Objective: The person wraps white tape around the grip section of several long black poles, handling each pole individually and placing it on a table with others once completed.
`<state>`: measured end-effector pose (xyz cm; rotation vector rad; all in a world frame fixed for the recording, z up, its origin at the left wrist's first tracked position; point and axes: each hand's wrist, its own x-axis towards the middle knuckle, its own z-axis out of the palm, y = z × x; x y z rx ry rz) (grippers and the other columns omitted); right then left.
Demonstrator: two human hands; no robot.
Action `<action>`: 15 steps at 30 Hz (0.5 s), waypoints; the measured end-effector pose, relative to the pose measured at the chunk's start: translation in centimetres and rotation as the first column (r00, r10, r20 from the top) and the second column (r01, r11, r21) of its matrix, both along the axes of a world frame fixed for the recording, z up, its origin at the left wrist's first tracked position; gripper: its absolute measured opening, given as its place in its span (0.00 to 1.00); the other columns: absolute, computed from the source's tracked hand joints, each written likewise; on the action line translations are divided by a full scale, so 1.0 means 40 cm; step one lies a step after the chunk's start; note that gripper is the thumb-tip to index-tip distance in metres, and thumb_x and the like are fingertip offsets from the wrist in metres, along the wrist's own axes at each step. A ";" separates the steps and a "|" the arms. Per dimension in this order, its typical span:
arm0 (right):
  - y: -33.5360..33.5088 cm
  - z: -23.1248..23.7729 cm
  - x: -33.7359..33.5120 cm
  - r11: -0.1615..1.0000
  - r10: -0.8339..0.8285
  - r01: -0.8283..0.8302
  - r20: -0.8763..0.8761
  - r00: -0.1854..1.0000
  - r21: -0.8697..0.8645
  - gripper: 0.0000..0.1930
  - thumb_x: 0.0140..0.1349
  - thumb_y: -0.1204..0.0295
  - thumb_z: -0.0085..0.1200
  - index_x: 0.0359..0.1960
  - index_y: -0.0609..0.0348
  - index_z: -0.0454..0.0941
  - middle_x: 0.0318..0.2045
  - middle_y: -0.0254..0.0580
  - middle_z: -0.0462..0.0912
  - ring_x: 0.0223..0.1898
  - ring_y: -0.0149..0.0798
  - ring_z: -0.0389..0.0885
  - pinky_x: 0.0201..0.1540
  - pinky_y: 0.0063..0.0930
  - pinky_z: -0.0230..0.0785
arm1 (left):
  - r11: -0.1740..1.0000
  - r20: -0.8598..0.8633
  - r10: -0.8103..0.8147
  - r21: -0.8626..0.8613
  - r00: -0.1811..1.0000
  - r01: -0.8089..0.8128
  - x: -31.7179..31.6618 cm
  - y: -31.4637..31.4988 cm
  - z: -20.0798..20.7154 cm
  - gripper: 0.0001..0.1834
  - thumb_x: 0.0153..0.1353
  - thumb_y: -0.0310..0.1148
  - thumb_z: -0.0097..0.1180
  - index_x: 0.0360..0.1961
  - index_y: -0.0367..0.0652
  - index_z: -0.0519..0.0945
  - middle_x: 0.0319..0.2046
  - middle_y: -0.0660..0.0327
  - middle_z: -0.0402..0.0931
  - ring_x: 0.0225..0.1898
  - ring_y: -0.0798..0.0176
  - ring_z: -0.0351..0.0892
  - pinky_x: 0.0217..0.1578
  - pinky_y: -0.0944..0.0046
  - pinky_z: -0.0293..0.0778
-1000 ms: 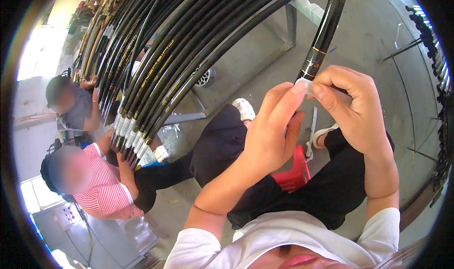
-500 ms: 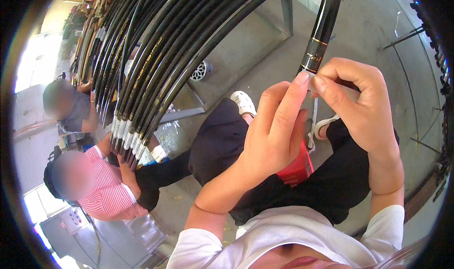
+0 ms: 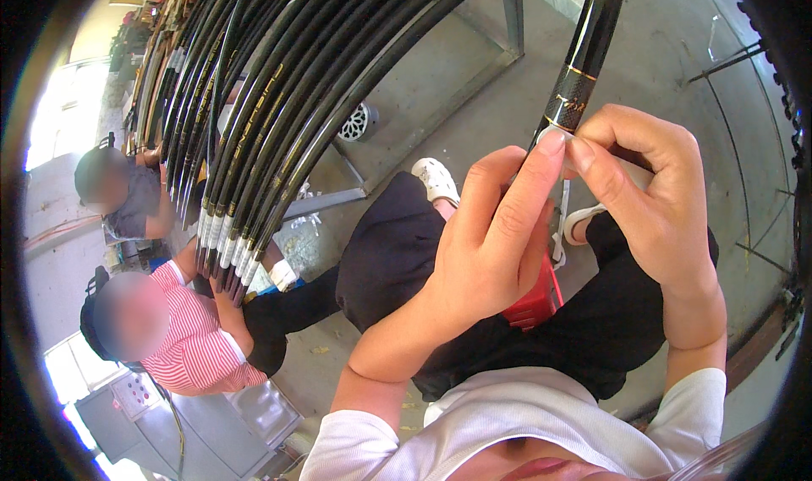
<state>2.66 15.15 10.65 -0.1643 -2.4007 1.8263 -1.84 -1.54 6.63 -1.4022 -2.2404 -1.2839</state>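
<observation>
Above the lap, the left hand [image 3: 486,252] and right hand [image 3: 651,202] are meeting at the lower end of a black rod [image 3: 584,66] that is slanting up and away toward the top edge. The fingers of both hands are closing in a pinch on the rod's pale end cap [image 3: 551,134], thumb and forefinger tips touching across it, apparently to steady the tip close to the eyes for fine work. The cap is lying between the fingertips, mostly hidden. To the left, a bundle of rods [image 3: 254,142] is arching over two seated persons; a red stool [image 3: 534,299] is showing beneath.
</observation>
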 end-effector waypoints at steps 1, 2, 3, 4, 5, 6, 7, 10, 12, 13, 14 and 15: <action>-0.002 0.001 0.001 1.000 -0.005 0.005 0.005 1.000 -0.010 0.12 0.61 0.71 0.52 0.24 0.68 0.72 0.21 0.35 0.75 0.25 0.23 0.71 0.30 0.18 0.63 | 1.000 0.008 -0.001 -0.004 1.000 0.001 0.000 -0.002 0.000 0.32 0.46 0.13 0.53 0.57 0.30 0.63 0.49 0.44 0.71 0.41 0.48 0.74 0.42 0.59 0.73; -0.003 0.001 0.001 1.000 -0.010 0.011 0.010 1.000 -0.021 0.12 0.61 0.71 0.52 0.24 0.68 0.72 0.21 0.35 0.75 0.25 0.23 0.71 0.30 0.18 0.63 | 1.000 0.016 -0.001 -0.008 1.000 0.002 0.001 -0.003 -0.001 0.32 0.46 0.13 0.53 0.57 0.30 0.63 0.49 0.44 0.71 0.41 0.48 0.74 0.42 0.59 0.73; -0.003 0.001 0.001 1.000 -0.009 0.009 0.017 1.000 -0.020 0.12 0.61 0.71 0.52 0.24 0.68 0.72 0.21 0.35 0.75 0.25 0.23 0.71 0.30 0.18 0.63 | 1.000 0.024 -0.002 -0.012 1.000 0.003 0.001 -0.004 -0.001 0.32 0.46 0.13 0.53 0.57 0.30 0.63 0.49 0.44 0.71 0.41 0.49 0.74 0.42 0.59 0.73; -0.002 0.002 0.002 1.000 -0.008 0.009 0.023 1.000 -0.018 0.12 0.61 0.70 0.52 0.24 0.68 0.72 0.21 0.35 0.75 0.25 0.23 0.71 0.30 0.18 0.63 | 1.000 0.019 -0.002 -0.008 1.000 0.002 0.001 -0.003 -0.002 0.32 0.46 0.13 0.53 0.57 0.30 0.63 0.49 0.44 0.71 0.41 0.49 0.74 0.42 0.59 0.73; -0.001 0.003 0.003 1.000 -0.008 0.008 0.029 1.000 -0.016 0.12 0.61 0.70 0.52 0.24 0.68 0.72 0.21 0.35 0.75 0.25 0.23 0.71 0.30 0.18 0.63 | 1.000 0.015 -0.001 -0.003 1.000 0.001 0.001 -0.002 -0.003 0.32 0.46 0.13 0.53 0.57 0.30 0.63 0.49 0.44 0.71 0.41 0.49 0.74 0.43 0.59 0.72; 0.000 0.003 0.003 1.000 -0.006 0.007 0.026 1.000 -0.016 0.12 0.61 0.70 0.52 0.24 0.68 0.72 0.21 0.35 0.75 0.25 0.23 0.71 0.29 0.18 0.63 | 1.000 0.011 -0.001 0.001 1.000 0.001 0.001 -0.002 -0.004 0.32 0.46 0.13 0.53 0.57 0.30 0.63 0.49 0.44 0.71 0.41 0.49 0.74 0.43 0.59 0.72; 0.001 0.002 0.004 1.000 -0.005 0.005 0.023 1.000 -0.016 0.12 0.61 0.70 0.52 0.24 0.68 0.72 0.21 0.35 0.75 0.25 0.23 0.70 0.29 0.18 0.63 | 1.000 0.018 -0.002 -0.002 1.000 0.002 0.002 -0.001 -0.003 0.32 0.46 0.13 0.53 0.57 0.30 0.63 0.49 0.44 0.71 0.41 0.49 0.74 0.43 0.59 0.72; 0.000 0.005 0.006 1.000 -0.011 0.011 0.031 0.999 -0.021 0.12 0.61 0.70 0.52 0.24 0.68 0.72 0.21 0.35 0.75 0.25 0.23 0.71 0.29 0.18 0.63 | 1.000 0.031 -0.007 -0.007 0.999 0.007 0.003 -0.002 0.000 0.32 0.47 0.13 0.53 0.57 0.30 0.63 0.49 0.44 0.71 0.41 0.49 0.74 0.43 0.59 0.72; -0.002 0.007 0.007 1.000 -0.014 0.015 0.037 0.999 -0.025 0.12 0.61 0.71 0.52 0.24 0.68 0.72 0.21 0.35 0.75 0.25 0.23 0.71 0.29 0.17 0.63 | 1.000 0.028 -0.010 -0.003 1.000 0.010 0.002 -0.003 -0.001 0.32 0.47 0.13 0.53 0.57 0.30 0.63 0.49 0.44 0.71 0.41 0.49 0.74 0.43 0.59 0.72; -0.001 0.005 0.007 0.999 -0.012 0.013 0.036 0.999 -0.029 0.12 0.61 0.71 0.52 0.24 0.68 0.73 0.21 0.35 0.75 0.25 0.23 0.71 0.29 0.17 0.63 | 1.000 0.029 -0.007 0.031 1.000 0.006 0.002 0.000 -0.001 0.32 0.47 0.12 0.53 0.57 0.31 0.64 0.46 0.45 0.70 0.39 0.51 0.74 0.39 0.61 0.72; 0.000 0.004 0.008 0.999 -0.011 0.012 0.034 0.999 -0.033 0.12 0.61 0.71 0.52 0.24 0.68 0.73 0.21 0.35 0.75 0.25 0.23 0.71 0.28 0.17 0.63 | 0.998 0.031 -0.004 0.064 1.000 0.002 0.002 0.006 -0.002 0.32 0.47 0.11 0.53 0.57 0.31 0.66 0.43 0.46 0.70 0.37 0.52 0.73 0.36 0.63 0.73; -0.001 0.005 0.008 0.999 -0.011 0.013 0.039 0.999 -0.043 0.12 0.61 0.71 0.52 0.24 0.68 0.73 0.21 0.36 0.75 0.25 0.23 0.71 0.28 0.17 0.63 | 0.998 0.024 -0.002 0.064 1.000 0.000 0.002 0.006 -0.001 0.32 0.47 0.11 0.53 0.57 0.31 0.66 0.43 0.46 0.70 0.37 0.52 0.73 0.36 0.63 0.73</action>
